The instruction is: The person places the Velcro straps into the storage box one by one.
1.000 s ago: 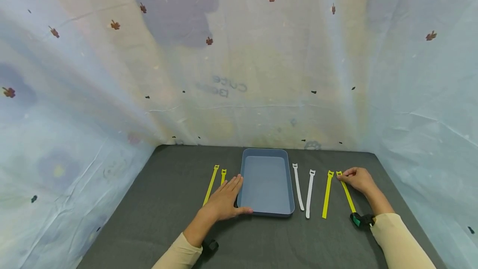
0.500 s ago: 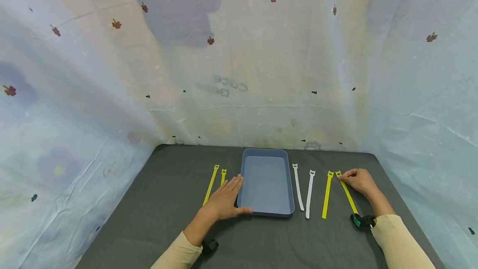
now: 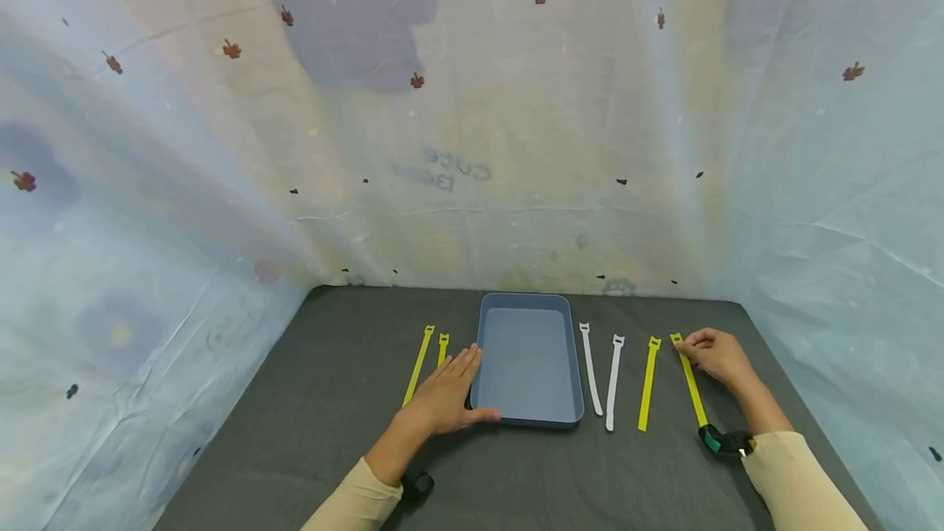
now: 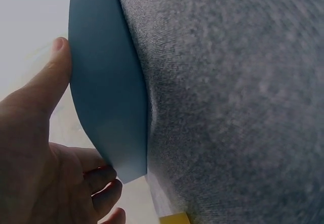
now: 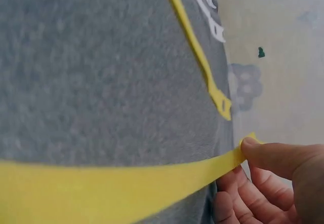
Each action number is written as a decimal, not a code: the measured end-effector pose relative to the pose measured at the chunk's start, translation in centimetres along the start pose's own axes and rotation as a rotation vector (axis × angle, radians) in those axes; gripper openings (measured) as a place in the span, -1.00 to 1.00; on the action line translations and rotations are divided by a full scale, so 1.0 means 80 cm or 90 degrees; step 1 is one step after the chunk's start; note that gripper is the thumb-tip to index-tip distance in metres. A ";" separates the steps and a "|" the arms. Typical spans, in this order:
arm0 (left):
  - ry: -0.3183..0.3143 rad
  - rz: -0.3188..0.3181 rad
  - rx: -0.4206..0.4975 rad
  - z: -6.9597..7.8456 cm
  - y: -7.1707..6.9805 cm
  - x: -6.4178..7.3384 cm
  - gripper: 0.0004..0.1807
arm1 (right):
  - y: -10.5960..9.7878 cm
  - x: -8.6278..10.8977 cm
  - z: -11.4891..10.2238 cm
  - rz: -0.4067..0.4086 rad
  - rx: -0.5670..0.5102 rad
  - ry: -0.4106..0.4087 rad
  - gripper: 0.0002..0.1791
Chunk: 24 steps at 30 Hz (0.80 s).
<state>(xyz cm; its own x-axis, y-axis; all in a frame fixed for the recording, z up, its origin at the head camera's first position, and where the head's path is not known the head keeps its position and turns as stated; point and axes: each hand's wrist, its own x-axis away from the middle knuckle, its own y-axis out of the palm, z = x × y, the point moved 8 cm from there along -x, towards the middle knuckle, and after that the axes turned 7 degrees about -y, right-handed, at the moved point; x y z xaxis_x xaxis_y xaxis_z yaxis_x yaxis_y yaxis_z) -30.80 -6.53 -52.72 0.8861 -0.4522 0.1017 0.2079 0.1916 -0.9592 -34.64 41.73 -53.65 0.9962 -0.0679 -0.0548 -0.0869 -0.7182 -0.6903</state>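
Note:
My right hand (image 3: 721, 356) pinches the slotted head of a yellow hook-and-loop cable tie (image 3: 692, 390) between thumb and fingers, at the right of the table. In the right wrist view that yellow tie (image 5: 152, 183) runs across the bottom, its slotted end partly covered by the thumb. My left hand (image 3: 440, 398) rests against the near left corner of a blue-grey rectangular tray (image 3: 527, 363), fingers extended. Up close in the left wrist view, thumb and fingers touch the tray's outer wall (image 4: 109, 82). Left of the right hand lies another yellow cable tie (image 3: 648, 383).
Two white cable ties (image 3: 613, 383) lie just right of the tray. Two more yellow ties (image 3: 419, 363) lie left of it, partly hidden by the left hand. A dark grey cloth (image 3: 354, 383) covers the table, and a patterned curtain (image 3: 516, 121) hangs behind and at both sides.
The right hand has shifted slightly right with the head of its yellow cable tie, widening the gap from the neighbouring yellow tie. The left hand and the tray have stayed put.

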 end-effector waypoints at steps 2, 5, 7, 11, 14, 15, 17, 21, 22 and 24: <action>0.000 -0.002 0.001 0.000 0.001 0.000 0.29 | -0.001 0.004 -0.004 0.002 -0.009 -0.012 -0.72; 0.000 -0.005 0.000 0.000 0.002 -0.001 0.29 | -0.003 0.011 -0.013 0.007 -0.003 -0.029 -0.69; 0.000 -0.007 -0.002 0.000 0.003 -0.001 0.29 | -0.005 0.016 -0.021 0.013 0.004 -0.039 -0.65; 0.001 -0.006 -0.001 0.001 0.003 0.000 0.29 | -0.007 0.026 -0.039 0.022 0.007 -0.050 -0.56; -0.001 -0.010 0.000 0.001 0.003 0.001 0.30 | -0.006 0.031 -0.053 0.026 0.000 -0.054 -0.56; -0.001 -0.010 0.001 0.000 0.003 0.001 0.30 | -0.006 0.032 -0.058 0.027 -0.003 -0.054 -0.56; -0.004 -0.011 -0.001 0.000 0.003 0.001 0.30 | -0.006 0.035 -0.069 0.027 -0.012 -0.055 -0.56; -0.007 -0.004 -0.006 0.000 0.002 0.001 0.30 | -0.005 0.038 -0.091 0.028 -0.040 -0.054 -0.55; -0.007 -0.004 -0.008 0.000 0.002 0.000 0.29 | -0.005 0.040 -0.097 0.027 -0.050 -0.056 -0.55; -0.007 -0.003 -0.010 0.000 0.002 -0.001 0.29 | -0.002 0.041 -0.108 0.027 -0.069 -0.062 -0.55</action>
<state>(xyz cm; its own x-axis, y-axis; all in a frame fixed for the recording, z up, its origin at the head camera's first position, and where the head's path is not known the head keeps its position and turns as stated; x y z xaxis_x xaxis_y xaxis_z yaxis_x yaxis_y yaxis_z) -30.81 -6.49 -52.88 0.8894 -0.4440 0.1093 0.2057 0.1751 -0.9628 -31.43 35.63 -47.46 0.9870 -0.0359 -0.1565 -0.1244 -0.7873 -0.6039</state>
